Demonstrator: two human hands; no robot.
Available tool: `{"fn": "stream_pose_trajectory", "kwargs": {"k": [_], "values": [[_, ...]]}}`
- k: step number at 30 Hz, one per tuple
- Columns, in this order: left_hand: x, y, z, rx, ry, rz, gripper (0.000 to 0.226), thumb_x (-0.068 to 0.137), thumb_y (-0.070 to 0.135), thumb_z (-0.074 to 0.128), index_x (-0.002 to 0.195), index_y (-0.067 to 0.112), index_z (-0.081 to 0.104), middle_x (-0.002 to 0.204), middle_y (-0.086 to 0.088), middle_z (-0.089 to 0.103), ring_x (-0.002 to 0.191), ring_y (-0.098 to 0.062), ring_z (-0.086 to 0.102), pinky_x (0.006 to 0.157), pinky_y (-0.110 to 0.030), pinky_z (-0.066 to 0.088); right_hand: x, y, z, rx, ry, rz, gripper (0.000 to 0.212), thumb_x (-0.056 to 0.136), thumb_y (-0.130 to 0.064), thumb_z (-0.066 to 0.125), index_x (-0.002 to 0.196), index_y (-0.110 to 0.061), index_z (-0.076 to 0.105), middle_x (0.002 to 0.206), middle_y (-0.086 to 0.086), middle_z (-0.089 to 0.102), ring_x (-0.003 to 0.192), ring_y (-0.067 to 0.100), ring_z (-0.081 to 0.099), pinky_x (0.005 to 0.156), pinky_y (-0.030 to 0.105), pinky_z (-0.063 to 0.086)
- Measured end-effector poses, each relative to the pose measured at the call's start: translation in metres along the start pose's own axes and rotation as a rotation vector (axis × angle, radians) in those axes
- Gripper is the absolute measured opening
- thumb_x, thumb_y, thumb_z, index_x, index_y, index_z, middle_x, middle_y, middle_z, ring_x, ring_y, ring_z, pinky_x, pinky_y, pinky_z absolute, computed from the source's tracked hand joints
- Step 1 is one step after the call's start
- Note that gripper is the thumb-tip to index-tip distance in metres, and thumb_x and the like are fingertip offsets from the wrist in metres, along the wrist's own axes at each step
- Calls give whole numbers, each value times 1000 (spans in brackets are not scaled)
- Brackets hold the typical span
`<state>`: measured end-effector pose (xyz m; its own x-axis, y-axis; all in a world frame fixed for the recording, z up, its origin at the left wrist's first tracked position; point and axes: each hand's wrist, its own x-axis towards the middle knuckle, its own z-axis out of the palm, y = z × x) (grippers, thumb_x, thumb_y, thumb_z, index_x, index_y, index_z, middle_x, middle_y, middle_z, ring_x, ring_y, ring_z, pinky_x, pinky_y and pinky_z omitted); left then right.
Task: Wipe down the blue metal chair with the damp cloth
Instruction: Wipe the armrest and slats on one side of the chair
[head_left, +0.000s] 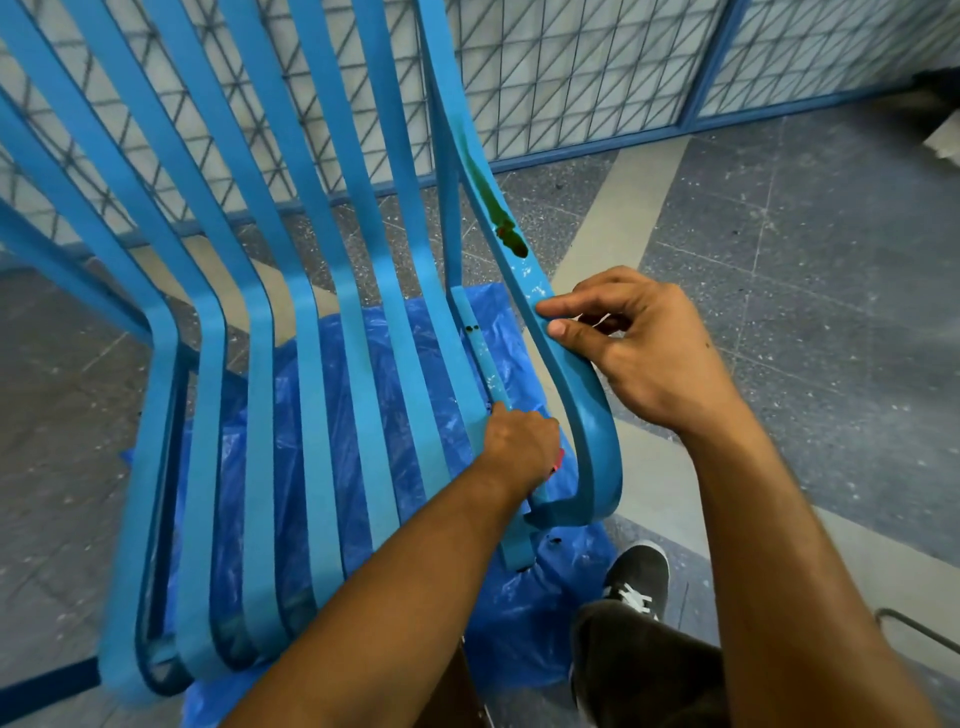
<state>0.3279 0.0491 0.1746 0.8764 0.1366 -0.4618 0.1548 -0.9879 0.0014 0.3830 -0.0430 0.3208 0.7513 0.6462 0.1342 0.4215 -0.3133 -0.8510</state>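
The blue metal chair (322, 364) stands on a blue plastic sheet (519, 623) spread over the speckled floor (805, 260), its slatted seat under the left forearm and its curved armrest (587, 410) running between the two hands. The right hand (639, 343) pinches the armrest's edge with thumb and forefinger, a sliver of white showing under the fingers, and just beyond it a dark green and red smear (506, 228) streaks the rail. The left hand (519, 447) is closed low beside the armrest with a bit of red peeking from its grip, though I cannot tell what it holds; a dark sneaker (639, 577) stands below the right forearm.
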Motion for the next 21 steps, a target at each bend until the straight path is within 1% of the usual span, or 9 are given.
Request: {"fn": "stream_pose_trajectory", "kwargs": {"k": [2,4,7,11,13,16,18,19,21], "values": [[3,-7,-7,-146,-35,-28,11,86,23,70,96,24,69,107,-1,73,97,-23,70,76,-31,50,0,0,-1,0,-8,3,18,85,-20,78,99,-31,78,97,-14,65,86,11,64,83,27,55],[5,-14,-10,-230,33,-73,12,85,22,69,96,21,68,104,-4,73,94,-27,70,70,-32,50,1,1,-1,8,-11,2,18,84,-19,79,98,-30,79,95,-14,65,86,13,65,83,28,55],[5,-16,-13,-166,108,-95,19,95,21,56,111,15,64,114,-8,70,105,-32,68,77,-36,51,3,2,0,30,-15,-4,18,83,-17,80,94,-31,78,94,-11,66,86,18,67,85,33,56],[0,-7,-10,37,48,-7,24,99,16,51,119,12,63,124,-9,68,115,-30,65,87,-36,51,4,3,-1,49,-14,-7,18,82,-17,81,92,-32,78,95,-8,68,85,20,67,85,36,56],[-7,-3,-13,86,1,95,23,96,13,52,114,9,67,118,-10,70,108,-28,68,85,-34,53,5,4,-1,50,-12,-14,18,81,-18,81,91,-33,78,95,-8,68,85,19,67,83,35,56],[-15,-1,-15,13,-70,224,23,95,11,54,109,2,70,84,-4,68,76,-14,72,71,-23,57,5,4,-1,46,-11,-17,18,81,-18,81,90,-33,78,95,-7,69,85,20,67,83,36,56],[-15,0,-21,44,-136,191,10,93,18,61,89,14,70,77,1,61,82,-18,68,77,-29,56,5,5,-1,49,-16,-13,16,82,-17,81,92,-30,78,96,-5,69,87,22,67,84,38,56],[-13,-2,-23,27,-158,127,14,89,19,64,75,19,64,73,2,58,86,-20,69,78,-31,55,5,4,-1,51,-17,-11,16,82,-17,81,92,-29,79,97,-5,69,87,22,67,84,38,56],[-12,-2,-25,-27,-118,44,12,85,16,65,73,19,64,76,0,64,93,-23,73,78,-30,55,4,4,-1,60,-19,-14,17,82,-16,81,92,-30,78,96,-4,69,86,23,67,84,39,56]]}}
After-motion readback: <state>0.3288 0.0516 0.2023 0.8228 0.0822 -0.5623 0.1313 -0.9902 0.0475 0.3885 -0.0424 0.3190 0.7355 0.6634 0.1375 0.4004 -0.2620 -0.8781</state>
